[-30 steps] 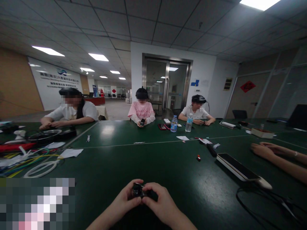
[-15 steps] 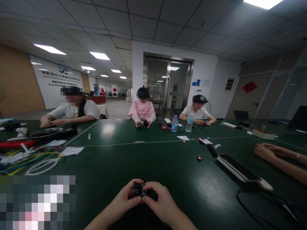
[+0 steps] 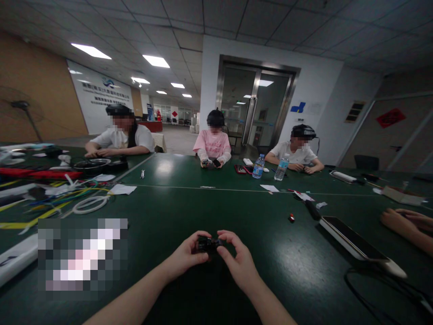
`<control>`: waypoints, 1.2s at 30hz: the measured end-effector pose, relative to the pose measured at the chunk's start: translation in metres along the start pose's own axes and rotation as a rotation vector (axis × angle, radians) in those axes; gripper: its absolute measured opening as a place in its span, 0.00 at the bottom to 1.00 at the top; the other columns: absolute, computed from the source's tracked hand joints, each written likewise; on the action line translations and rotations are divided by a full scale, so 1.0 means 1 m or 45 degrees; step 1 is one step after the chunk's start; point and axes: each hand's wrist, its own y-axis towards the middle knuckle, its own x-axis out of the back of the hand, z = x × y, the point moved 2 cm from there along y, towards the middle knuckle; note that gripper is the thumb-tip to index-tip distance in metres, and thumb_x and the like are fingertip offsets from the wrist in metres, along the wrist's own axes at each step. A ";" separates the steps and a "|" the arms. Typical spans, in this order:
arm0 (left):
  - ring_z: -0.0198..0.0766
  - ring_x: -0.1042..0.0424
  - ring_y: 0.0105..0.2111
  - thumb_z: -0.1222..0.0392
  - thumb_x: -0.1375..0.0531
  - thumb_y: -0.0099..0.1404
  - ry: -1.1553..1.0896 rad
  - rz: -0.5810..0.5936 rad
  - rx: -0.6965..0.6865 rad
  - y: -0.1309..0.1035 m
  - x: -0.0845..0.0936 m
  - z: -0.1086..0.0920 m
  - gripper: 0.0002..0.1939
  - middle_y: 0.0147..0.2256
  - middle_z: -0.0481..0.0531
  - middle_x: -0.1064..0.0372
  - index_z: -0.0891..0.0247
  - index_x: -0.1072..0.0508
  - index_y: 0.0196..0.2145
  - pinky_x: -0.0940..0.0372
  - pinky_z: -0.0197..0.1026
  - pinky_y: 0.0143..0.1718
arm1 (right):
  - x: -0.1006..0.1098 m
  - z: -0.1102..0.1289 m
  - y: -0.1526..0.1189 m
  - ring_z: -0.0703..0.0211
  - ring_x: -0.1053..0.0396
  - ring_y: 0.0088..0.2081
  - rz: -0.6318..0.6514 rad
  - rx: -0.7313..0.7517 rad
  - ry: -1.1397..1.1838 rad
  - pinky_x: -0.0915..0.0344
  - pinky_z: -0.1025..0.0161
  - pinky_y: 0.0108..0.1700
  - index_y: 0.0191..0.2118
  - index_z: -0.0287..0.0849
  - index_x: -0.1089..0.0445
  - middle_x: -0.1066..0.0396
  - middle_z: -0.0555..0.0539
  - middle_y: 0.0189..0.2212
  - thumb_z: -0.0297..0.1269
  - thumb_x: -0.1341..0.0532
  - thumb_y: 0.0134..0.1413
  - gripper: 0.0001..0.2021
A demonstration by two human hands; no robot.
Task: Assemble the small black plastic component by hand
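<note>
The left hand point(image 3: 184, 259) pinches one end of a small black object point(image 3: 204, 243) just above the green table point(image 3: 152, 225), and the right hand point(image 3: 239, 261) grips its other end between thumb and fingertips. Beyond, to the right, lies a small red piece point(image 3: 291, 218); farther off, a person in pink point(image 3: 212, 143) sits left of a blue-capped bottle point(image 3: 258, 167).

A small, glossy black object point(image 3: 208, 244), its exact kind too small to tell, is held up over the dark green tabletop point(image 3: 162, 225), lying roughly crosswise between the two hands. Its blockier end sits between the thumb and fingers of the left hand point(image 3: 184, 255); its narrower end meets the thumb and fingertips of the right hand point(image 3: 238, 256).
</note>
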 end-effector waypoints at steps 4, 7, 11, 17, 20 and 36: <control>0.37 0.29 0.33 0.64 0.36 0.53 0.036 -0.038 0.018 0.000 0.004 0.001 0.22 0.36 0.49 0.31 0.57 0.38 0.44 0.39 0.43 0.37 | 0.011 -0.010 0.006 0.52 0.34 0.45 -0.141 -0.072 0.101 0.41 0.53 0.50 0.41 0.45 0.32 0.31 0.45 0.43 0.40 0.41 0.49 0.12; 0.38 0.29 0.33 0.62 0.36 0.52 0.034 -0.032 0.043 0.001 0.007 0.003 0.23 0.37 0.49 0.31 0.57 0.39 0.44 0.39 0.43 0.37 | 0.015 -0.016 0.009 0.53 0.32 0.41 -0.177 -0.137 0.196 0.37 0.54 0.46 0.40 0.45 0.31 0.29 0.46 0.38 0.43 0.40 0.48 0.13; 0.39 0.29 0.34 0.60 0.35 0.51 0.048 -0.051 0.040 0.000 0.005 0.002 0.23 0.38 0.51 0.32 0.57 0.38 0.44 0.39 0.44 0.37 | 0.019 -0.020 0.010 0.53 0.32 0.42 -0.254 -0.170 0.310 0.36 0.56 0.45 0.40 0.45 0.31 0.29 0.46 0.38 0.43 0.39 0.47 0.14; 0.41 0.30 0.36 0.60 0.37 0.53 0.091 -0.139 0.034 -0.003 0.004 0.001 0.22 0.41 0.53 0.34 0.57 0.38 0.45 0.39 0.46 0.38 | 0.028 -0.026 0.010 0.54 0.34 0.44 -0.451 -0.222 0.440 0.37 0.58 0.46 0.42 0.46 0.31 0.30 0.47 0.40 0.43 0.39 0.47 0.14; 0.42 0.31 0.35 0.57 0.36 0.52 0.082 -0.119 0.038 -0.002 0.006 0.002 0.23 0.40 0.53 0.34 0.57 0.38 0.45 0.39 0.46 0.38 | 0.032 -0.028 0.010 0.55 0.34 0.43 -0.547 -0.242 0.481 0.38 0.58 0.47 0.43 0.46 0.32 0.30 0.48 0.40 0.43 0.39 0.47 0.16; 0.40 0.31 0.32 0.59 0.37 0.53 0.071 -0.178 0.059 -0.004 0.004 0.001 0.23 0.34 0.51 0.30 0.58 0.39 0.47 0.40 0.45 0.37 | 0.032 -0.020 0.008 0.54 0.34 0.44 -0.553 -0.217 0.461 0.38 0.56 0.47 0.43 0.45 0.33 0.32 0.47 0.40 0.41 0.40 0.47 0.15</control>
